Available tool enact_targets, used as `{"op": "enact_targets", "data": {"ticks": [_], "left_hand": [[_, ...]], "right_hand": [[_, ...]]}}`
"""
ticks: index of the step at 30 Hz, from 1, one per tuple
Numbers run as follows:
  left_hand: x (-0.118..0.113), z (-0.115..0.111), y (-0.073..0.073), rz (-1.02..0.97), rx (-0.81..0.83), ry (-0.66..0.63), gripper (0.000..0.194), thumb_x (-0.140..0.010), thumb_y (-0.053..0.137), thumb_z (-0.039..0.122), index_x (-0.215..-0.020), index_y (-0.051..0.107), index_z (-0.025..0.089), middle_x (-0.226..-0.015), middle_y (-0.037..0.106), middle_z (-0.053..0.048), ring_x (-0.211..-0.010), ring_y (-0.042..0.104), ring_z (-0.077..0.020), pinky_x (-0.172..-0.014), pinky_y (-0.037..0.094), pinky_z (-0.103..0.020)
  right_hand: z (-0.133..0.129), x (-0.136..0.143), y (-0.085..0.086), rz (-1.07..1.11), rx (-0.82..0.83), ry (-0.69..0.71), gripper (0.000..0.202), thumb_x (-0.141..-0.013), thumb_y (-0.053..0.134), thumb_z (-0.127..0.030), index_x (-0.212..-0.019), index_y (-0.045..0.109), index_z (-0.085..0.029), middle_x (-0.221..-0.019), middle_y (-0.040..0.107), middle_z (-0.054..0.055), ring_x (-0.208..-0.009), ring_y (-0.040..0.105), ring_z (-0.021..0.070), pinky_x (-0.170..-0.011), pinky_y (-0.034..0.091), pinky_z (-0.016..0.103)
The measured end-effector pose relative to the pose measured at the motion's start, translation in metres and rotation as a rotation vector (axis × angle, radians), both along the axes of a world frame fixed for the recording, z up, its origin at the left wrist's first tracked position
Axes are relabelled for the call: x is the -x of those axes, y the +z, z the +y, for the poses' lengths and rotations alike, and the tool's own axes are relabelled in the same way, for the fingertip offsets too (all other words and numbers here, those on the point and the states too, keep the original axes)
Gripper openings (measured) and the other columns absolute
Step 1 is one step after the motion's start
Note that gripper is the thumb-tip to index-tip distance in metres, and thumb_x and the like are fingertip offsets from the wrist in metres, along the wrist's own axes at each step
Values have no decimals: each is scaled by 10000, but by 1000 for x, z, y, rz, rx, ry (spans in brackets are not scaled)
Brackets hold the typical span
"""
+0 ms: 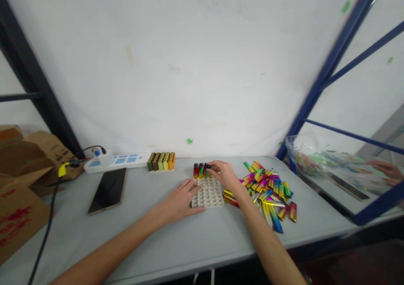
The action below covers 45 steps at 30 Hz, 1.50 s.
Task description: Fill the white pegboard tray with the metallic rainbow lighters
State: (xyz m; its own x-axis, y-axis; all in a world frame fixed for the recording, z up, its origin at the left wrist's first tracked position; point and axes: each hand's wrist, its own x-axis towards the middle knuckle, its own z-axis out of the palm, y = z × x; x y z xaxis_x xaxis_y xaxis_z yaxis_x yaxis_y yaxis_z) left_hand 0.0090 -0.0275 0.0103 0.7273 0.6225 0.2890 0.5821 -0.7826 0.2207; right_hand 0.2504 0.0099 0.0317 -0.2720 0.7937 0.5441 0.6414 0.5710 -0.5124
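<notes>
In front of me lies a white tray (208, 194) with rows of small holes. Along its far edge stand several shiny lighter cases (201, 171), dark at the top and shading through red, green and yellow. My left hand (179, 198) holds the tray's left side, its fingers over the top and its thumb along the near corner. At the far right corner, my right hand (224, 173) is closed, fingertips pinching a lighter case (207, 169) at the end of the row. Right of the tray spreads a loose pile of metallic multicoloured lighter cases (263, 184).
A filled tray of lighters (160, 162) stands near the wall. Left of it are a white power strip (126, 160), a phone (109, 190) and cardboard boxes (23, 209). Blue rack posts (312, 95) rise at the right, where another person's hand (386, 168) shows beyond a plastic bag (306, 152).
</notes>
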Motion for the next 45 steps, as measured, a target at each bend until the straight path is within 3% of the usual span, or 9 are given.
{"op": "enact_targets", "data": {"ticks": [9,18,21,24,29,35,37,40,45], "left_hand": [[1,0,-1,-11,-23,-12,612,-903,648,616,-1341,595,193,-1280,593,-135,-1264,508,-326,-1108,437,-484],[0,0,0,36,-12,-11,645,-921,614,626,-1364,578,158,-1305,585,-155,-1286,489,-332,-1128,413,-491],[1,2,-2,15,-5,-20,639,-924,607,630,-1363,581,167,-1303,584,-149,-1283,497,-324,-1126,418,-475],[2,4,-5,-6,-5,-26,630,-919,612,629,-1359,586,180,-1300,587,-143,-1281,501,-320,-1127,423,-473],[4,8,-11,-28,-19,-22,625,-911,624,625,-1352,593,184,-1321,582,-143,-1303,493,-322,-1125,436,-470],[4,12,-16,-51,-37,-26,634,-902,627,637,-1359,593,198,-1311,588,-128,-1286,512,-316,-1124,444,-471],[4,12,-17,-59,-49,-25,629,-900,636,628,-1358,597,199,-1307,591,-126,-1280,518,-317,-1125,446,-471],[5,13,-18,-61,-60,-27,623,-904,635,624,-1356,601,197,-1315,590,-132,-1276,523,-320,-1121,452,-476],[4,14,-18,-57,-60,-34,627,-907,630,626,-1354,599,187,-1329,584,-139,-1288,515,-324,-1128,446,-486]], "right_hand": [[1,2,-3,12,132,58,205,-981,604,-297,-1134,703,-202,-906,783,52,-808,739,189,-769,571,302],[-5,-3,11,-141,-78,-47,321,-1014,550,-325,-1288,668,-205,-992,708,74,-835,659,178,-836,509,290],[3,-26,10,-107,-86,-198,296,-1022,498,-274,-1234,681,-177,-951,715,80,-836,655,190,-852,490,295],[12,-60,8,-140,-38,-478,291,-1002,466,-218,-1159,703,-155,-993,719,115,-923,655,225,-909,470,321],[16,-106,-9,-236,190,-875,391,-965,430,-135,-1294,634,-80,-1212,671,209,-1159,614,266,-1026,425,349],[14,-105,-34,-303,307,-975,415,-939,425,-91,-1300,629,-110,-1470,520,235,-1407,428,349,-1137,290,574],[16,-99,-38,-341,354,-991,427,-933,411,-67,-1296,626,-129,-1444,555,217,-1413,426,346,-1143,226,636],[20,-93,-37,-365,371,-979,375,-946,415,-80,-1217,666,-140,-1249,683,202,-1309,538,311,-1142,236,592],[23,-93,-29,-366,343,-965,353,-968,418,-96,-1165,704,-157,-1131,720,188,-1176,622,298,-1068,350,483]]}}
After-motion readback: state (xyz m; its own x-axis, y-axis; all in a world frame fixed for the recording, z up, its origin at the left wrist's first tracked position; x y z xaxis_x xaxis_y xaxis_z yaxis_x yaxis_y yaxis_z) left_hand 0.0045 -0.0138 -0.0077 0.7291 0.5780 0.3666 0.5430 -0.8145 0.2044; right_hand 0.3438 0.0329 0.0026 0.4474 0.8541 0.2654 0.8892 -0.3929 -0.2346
